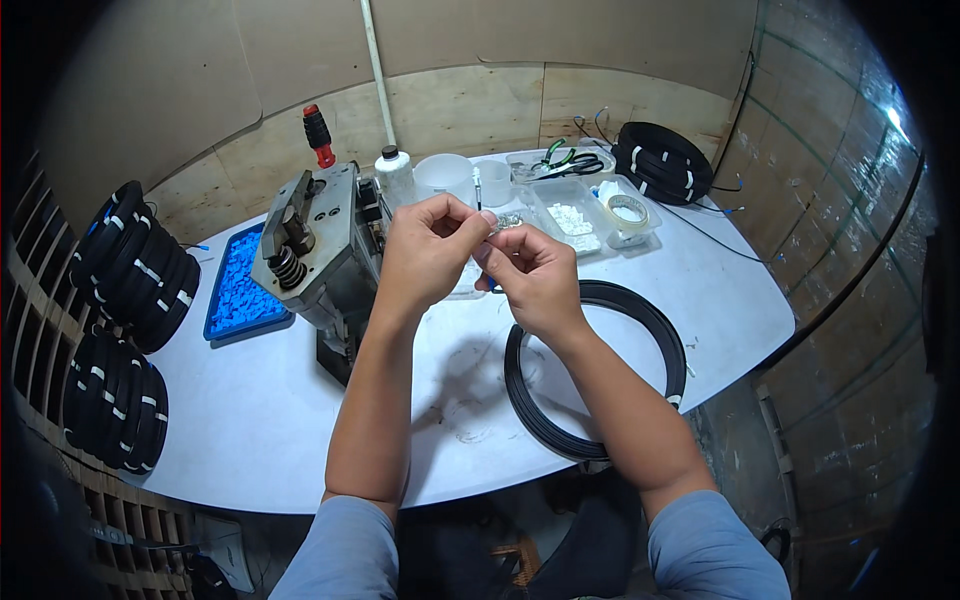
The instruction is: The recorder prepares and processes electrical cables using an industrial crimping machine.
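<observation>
Over the middle of the table my left hand (430, 250) and my right hand (535, 278) meet at the fingertips, both closed in a pinch. A thin black cable end (478, 192) with a whitish tip stands up above the left fingertips. Below the right fingers a small blue piece (490, 283) shows beside a bit of black cable. What lies right between the fingertips is hidden. A coil of black cable (672, 345) lies flat under my right forearm.
A metal bench press (325, 235) stands left of my hands, beside a blue tray (290, 322) of blue pieces. Behind are a white bottle (394, 178), clear bins (575, 240), a tape roll (627, 209) and green-handled pliers (553, 157). Black coils (660, 165) sit far right; more coils (140, 265) stand left.
</observation>
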The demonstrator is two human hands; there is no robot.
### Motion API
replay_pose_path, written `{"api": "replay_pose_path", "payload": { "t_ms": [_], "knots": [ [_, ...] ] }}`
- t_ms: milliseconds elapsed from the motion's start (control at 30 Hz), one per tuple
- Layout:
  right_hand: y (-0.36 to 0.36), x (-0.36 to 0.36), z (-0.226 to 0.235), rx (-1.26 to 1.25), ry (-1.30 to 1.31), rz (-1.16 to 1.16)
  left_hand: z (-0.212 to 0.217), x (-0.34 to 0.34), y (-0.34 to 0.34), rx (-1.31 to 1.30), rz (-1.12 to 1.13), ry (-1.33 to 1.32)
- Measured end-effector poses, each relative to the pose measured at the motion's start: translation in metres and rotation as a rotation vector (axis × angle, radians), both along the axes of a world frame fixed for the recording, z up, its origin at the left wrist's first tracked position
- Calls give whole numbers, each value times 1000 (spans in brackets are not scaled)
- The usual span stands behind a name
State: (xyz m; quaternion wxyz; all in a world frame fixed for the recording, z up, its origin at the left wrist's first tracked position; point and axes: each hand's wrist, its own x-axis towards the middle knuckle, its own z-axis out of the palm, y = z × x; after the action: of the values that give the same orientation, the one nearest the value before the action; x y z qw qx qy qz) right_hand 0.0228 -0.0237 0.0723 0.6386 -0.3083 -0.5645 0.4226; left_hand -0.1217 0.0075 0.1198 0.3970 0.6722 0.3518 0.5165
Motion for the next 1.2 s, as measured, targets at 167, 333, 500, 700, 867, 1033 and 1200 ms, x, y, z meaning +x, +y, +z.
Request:
{"api": "replay_pose_path", "payload": {
  "t_ms": [167,333,500,700,867,1033,1200],
  "knots": [
    [-2,-1,3,44,21,37,-3,-13,9,-220,-417,-245],
    [6,4,-5,100,67,91,-10,-12,13,-174,-475,-308],
    [1,-1,-4,148,55,24,-12,-11,13,-144,-479,-338],
    [1,-5,-6,101,17,-92,-12,-7,13,-163,-381,-291],
    [3,-2,-7,65,-86,-148,-13,-5,15,-200,-306,-244],
    [3,-1,-6,60,-106,-156,-13,-3,15,-208,-305,-249],
    [3,2,-5,60,-183,-137,-13,-4,14,-205,-289,-244]
  ]
}}
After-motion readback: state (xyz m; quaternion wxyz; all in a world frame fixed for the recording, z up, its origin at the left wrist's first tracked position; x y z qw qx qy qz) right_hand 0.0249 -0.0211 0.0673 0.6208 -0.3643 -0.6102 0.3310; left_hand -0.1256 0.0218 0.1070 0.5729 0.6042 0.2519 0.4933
